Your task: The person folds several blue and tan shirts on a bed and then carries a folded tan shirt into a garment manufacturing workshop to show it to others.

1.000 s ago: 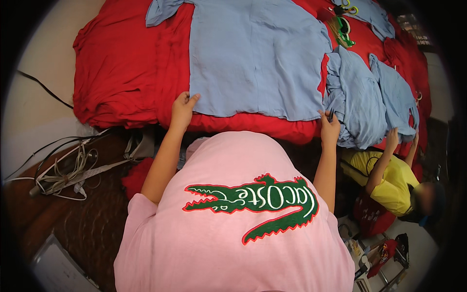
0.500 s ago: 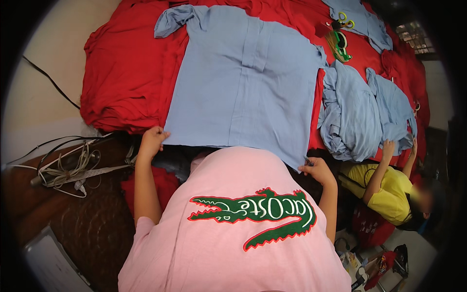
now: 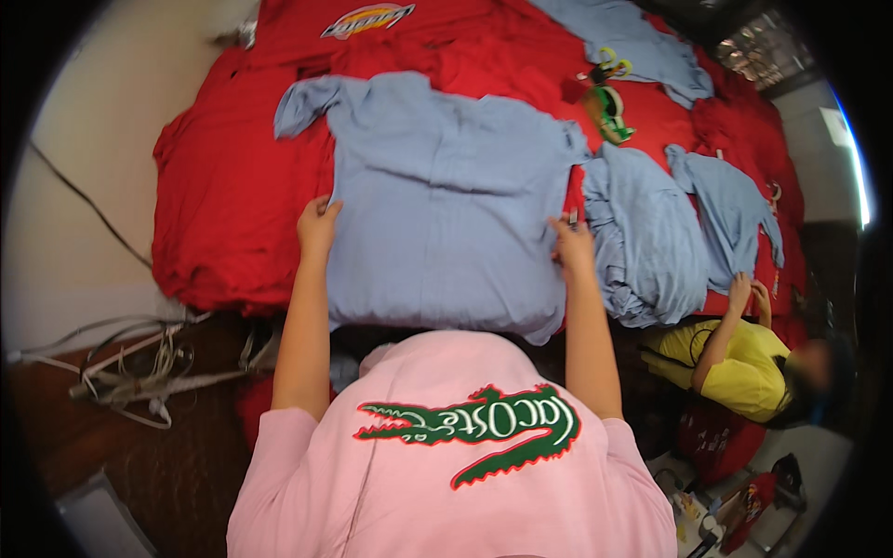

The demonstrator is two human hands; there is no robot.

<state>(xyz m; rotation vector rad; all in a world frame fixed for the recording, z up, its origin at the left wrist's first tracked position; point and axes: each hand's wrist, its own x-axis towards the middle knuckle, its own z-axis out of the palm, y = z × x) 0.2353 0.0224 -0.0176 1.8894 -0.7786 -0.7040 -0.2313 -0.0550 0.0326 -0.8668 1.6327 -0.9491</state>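
A light blue short-sleeved shirt (image 3: pixel 437 242) lies spread over red cloth, its sleeves at the far side and its hem toward me. My left hand (image 3: pixel 319 225) pinches the shirt's left side edge about midway along. Opposite it, my right hand (image 3: pixel 572 246) has its fingers closed at the right side edge. A small dark and pale thing shows by the right fingertips, too small to name. Between my hands the cloth is slightly rumpled, and the hem hangs at the near edge.
Red garments (image 3: pixel 233 186) are piled left. A bunched blue garment (image 3: pixel 642 237) lies right, with a green tape dispenser (image 3: pixel 609 116) and yellow-handled scissors (image 3: pixel 611 67) beyond. A person in yellow (image 3: pixel 744 367) handles another blue garment (image 3: pixel 726 209). Tangled cables (image 3: pixel 153 363) lie lower left.
Both hands have moved from the hem corners up to the shirt's side edges. The hem, earlier taut, now droops in folds. The person in yellow still works at the right.
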